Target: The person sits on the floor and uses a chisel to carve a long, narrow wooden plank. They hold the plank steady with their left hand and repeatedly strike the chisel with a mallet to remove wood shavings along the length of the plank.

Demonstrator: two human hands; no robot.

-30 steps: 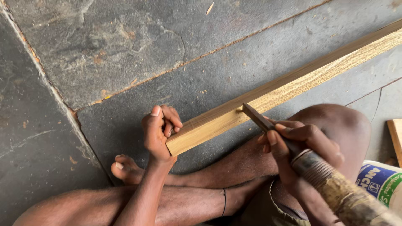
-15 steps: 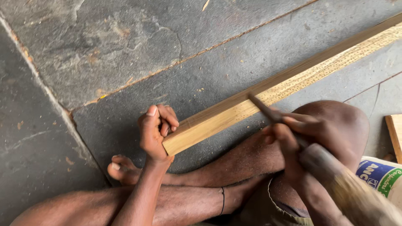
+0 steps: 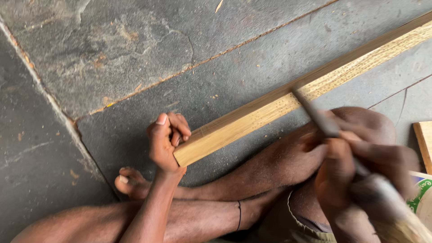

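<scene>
One long split bamboo strip [image 3: 288,101] lies diagonally across the stone floor [image 3: 112,58], running from the upper right corner down to its near end by the person's crossed legs [image 3: 252,180]. Left hand [image 3: 165,141] is clenched round that near end, thumb up, pinning it. Right hand [image 3: 360,166] (blurred) is closed on one knife [image 3: 317,117] w/ a wrapped handle; blade tip meets the strip's top edge approx. mid-length. Two bare legs folded under the strip, one foot [image 3: 130,182] showing at left. At right edge: one small wood piece [image 3: 424,141] and one white container w/ green print [image 3: 423,200], both partly cut off. One thin shaving [image 3: 219,5] at top.
</scene>
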